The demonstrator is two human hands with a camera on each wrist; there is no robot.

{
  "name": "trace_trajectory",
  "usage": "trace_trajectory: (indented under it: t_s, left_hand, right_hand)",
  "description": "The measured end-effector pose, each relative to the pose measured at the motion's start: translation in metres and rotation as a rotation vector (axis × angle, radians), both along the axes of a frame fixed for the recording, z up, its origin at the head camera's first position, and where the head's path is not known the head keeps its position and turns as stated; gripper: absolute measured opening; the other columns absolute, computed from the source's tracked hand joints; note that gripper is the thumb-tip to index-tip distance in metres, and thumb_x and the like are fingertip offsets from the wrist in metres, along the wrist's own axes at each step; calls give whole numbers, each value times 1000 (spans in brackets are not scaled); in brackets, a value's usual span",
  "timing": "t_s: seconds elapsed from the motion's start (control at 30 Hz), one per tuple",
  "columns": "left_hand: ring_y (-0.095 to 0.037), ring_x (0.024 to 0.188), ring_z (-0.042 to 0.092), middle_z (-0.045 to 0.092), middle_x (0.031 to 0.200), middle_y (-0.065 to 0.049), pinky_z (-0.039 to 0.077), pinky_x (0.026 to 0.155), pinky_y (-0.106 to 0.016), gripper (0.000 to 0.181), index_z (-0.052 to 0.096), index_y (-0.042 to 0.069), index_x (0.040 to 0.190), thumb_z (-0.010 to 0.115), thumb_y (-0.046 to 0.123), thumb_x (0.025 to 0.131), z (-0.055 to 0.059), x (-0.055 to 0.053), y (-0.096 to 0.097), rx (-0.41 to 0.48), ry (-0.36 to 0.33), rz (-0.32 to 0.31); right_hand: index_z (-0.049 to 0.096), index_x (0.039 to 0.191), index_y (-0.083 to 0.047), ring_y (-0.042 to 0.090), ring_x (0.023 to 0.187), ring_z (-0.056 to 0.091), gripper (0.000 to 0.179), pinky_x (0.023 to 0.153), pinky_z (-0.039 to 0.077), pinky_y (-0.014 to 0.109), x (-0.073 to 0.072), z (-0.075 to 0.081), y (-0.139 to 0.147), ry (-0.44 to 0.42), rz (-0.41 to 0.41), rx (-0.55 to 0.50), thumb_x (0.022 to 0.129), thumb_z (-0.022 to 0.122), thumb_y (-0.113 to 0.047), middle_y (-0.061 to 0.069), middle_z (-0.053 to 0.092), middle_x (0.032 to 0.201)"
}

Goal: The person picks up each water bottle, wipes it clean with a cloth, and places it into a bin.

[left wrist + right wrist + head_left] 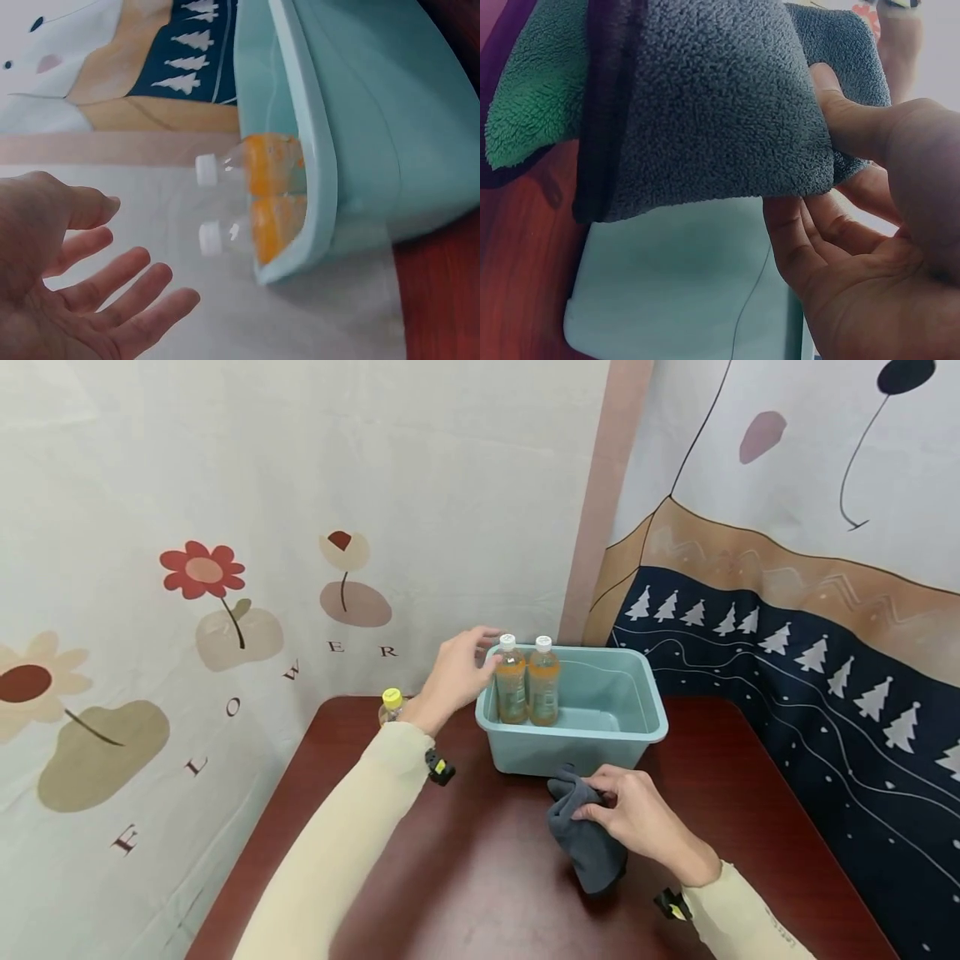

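Note:
My right hand [637,814] pinches a dark grey cloth [588,847] between thumb and fingers, in front of the tub. The right wrist view shows its fleecy grey face, a dark hem and a green side [544,82]. Two bottles with white caps and orange labels, a left one [512,689] and a right one [543,689], stand upright at the left end of the pale blue tub [570,752]. By the left bottle's cap is my left hand [459,672], its fingers spread and holding nothing. In the left wrist view that hand [97,285] is apart from both caps.
A yellow-capped bottle [392,700] stands behind my left wrist, partly hidden by it. The tub sits at the back of the dark red table [480,877]. Printed fabric [450,485] hangs behind and on both sides.

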State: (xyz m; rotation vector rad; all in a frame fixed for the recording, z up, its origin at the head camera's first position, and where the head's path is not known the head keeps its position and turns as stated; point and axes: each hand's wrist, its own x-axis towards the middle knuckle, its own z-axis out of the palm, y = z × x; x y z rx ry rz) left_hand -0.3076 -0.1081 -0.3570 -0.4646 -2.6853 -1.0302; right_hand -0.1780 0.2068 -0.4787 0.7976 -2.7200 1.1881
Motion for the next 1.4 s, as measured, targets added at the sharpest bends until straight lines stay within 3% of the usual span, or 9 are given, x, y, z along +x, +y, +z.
trace_trajectory:
  t_s: [0.17, 0.3, 0.5, 0.7, 0.97, 1.13, 1.4]
  left_hand:
    - [-40, 140, 76, 78, 150, -17, 62, 121, -57, 43, 70, 12, 157, 75, 18, 115, 1, 19, -41, 4, 90, 24]
    - [-37, 141, 74, 78, 150, -16, 62, 118, -61, 44, 72, 12, 156, 80, 17, 113, -9, 32, -79, -1, 134, 41]
    - [-40, 149, 68, 73, 157, -16, 57, 121, -66, 50, 70, 12, 158, 83, 23, 111, -31, 46, -126, -40, 103, 65]
    - [-42, 155, 63, 69, 163, -16, 54, 125, -69, 53, 69, 16, 161, 84, 22, 111, -47, 51, -162, -70, 62, 65]
    - [-41, 136, 79, 81, 148, -14, 63, 113, -67, 43, 75, 16, 151, 86, 18, 109, -56, 47, -179, -33, 19, 24]
    - [-38, 126, 84, 86, 136, -14, 64, 106, -65, 37, 78, 17, 146, 86, 18, 109, -60, 48, -180, -52, 35, 31]
    - [-37, 121, 85, 87, 134, -11, 67, 98, -61, 36, 80, 17, 141, 89, 17, 106, -72, 48, -175, -20, 92, 53]
  right_hand:
    - [91, 126, -19, -2, 92, 73, 32, 78, 65, 22, 0, 1, 1, 1, -9, 5, 95, 99, -14, -12, 79, 108]
    - [91, 126, -20, -2, 92, 73, 31, 78, 64, 22, 0, 1, 2, -8, -14, 12, 95, 98, -14, -12, 79, 108]
    - [91, 127, -19, -1, 92, 72, 32, 78, 64, 22, 1, 0, 2, -7, -17, 21, 96, 98, -15, -12, 79, 108]
    - [90, 129, -17, 0, 94, 72, 34, 79, 64, 22, 3, 0, 1, -13, -16, 25, 96, 98, -15, -12, 79, 108]
    - [90, 128, -16, 0, 93, 71, 34, 78, 64, 22, 5, 0, -2, -12, -18, 39, 96, 98, -15, -13, 78, 107]
    - [90, 128, -15, -1, 93, 72, 33, 78, 64, 22, 4, 0, -3, -24, -11, 32, 96, 98, -15, -12, 78, 107]
    - [91, 127, -15, -2, 92, 72, 31, 78, 64, 22, 4, -1, -4, -29, -1, 35, 96, 97, -16, -10, 79, 108]
